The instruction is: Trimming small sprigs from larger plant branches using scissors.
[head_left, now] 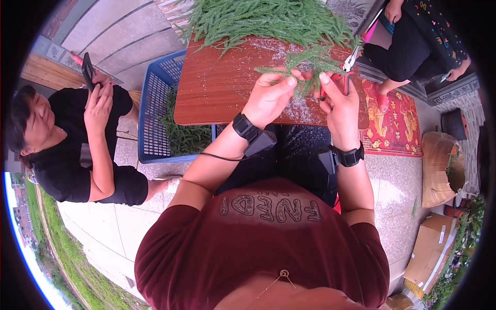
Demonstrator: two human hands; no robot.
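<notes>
Over the near part of the table, my left hand (269,98) is closed, with thumb and fingers pinching a green needle-leaved sprig (313,61) that looks like artificial pine. My right hand (342,105) is closed too, holding red-handled pliers (350,60) whose metal jaws point up and away from me. The thumb of that hand rests by the sprig's lower stems. Just beyond both hands, a large heap of similar green sprigs (268,23) covers the far half of the table. My fingers partly hide the sprig's stem ends.
The reddish-brown table (206,95) is dusted with pale specks. Left of it stands a blue plastic basket (149,121) holding more greenery. A person in black (67,150) sits left with a phone (89,71); another person (423,39) is at the upper right. Cardboard boxes (438,173) and a red rug (395,126) lie right.
</notes>
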